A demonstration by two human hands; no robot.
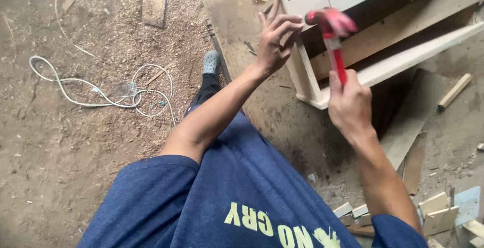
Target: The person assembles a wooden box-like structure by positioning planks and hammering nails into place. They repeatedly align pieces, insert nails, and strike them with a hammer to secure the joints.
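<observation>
Sawdust covered the floor (75, 142), where a white cable (101, 97) looped well apart from the work, and wood offcuts (438, 212) lay at lower right. Right hand (350, 104) was clamped round a red hammer (333, 31), head raised beside the pale wooden cabinet frame (307, 71). Left hand (275, 41), fingers pinched loosely together, rested at the frame's corner post.

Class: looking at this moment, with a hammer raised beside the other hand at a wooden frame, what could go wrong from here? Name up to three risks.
1. The left hand has its fingers at the frame's corner, right beside the hammer head; a stroke might hit them.
2. The right hand grips the handle low, so the head may glance off.
3. The cable loops across the sawdust floor near the shoe: a likely trip.
</observation>
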